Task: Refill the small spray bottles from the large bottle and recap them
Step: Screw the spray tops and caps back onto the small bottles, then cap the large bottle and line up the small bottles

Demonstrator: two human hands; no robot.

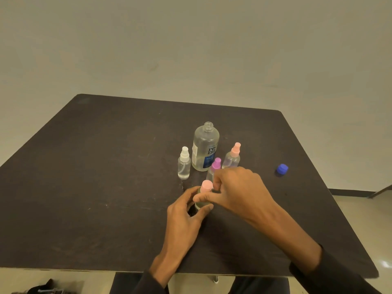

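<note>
A small spray bottle with a pink cap [206, 186] stands near the table's middle. My left hand [186, 215] grips its body from the left. My right hand [235, 189] pinches its neck just under the cap from the right. Behind them stands the large clear bottle [204, 147], uncapped, with a blue and white label. A white-capped spray bottle [184, 163] is to its left, a purple-capped one [215, 166] in front of it, partly hidden by my right hand, and a peach-capped one [233, 155] to its right.
A blue cap [282, 169] lies alone on the right side of the dark table [106, 177]. The table's right edge runs close behind it. Pale floor surrounds the table, and dark items lie on the floor at bottom left.
</note>
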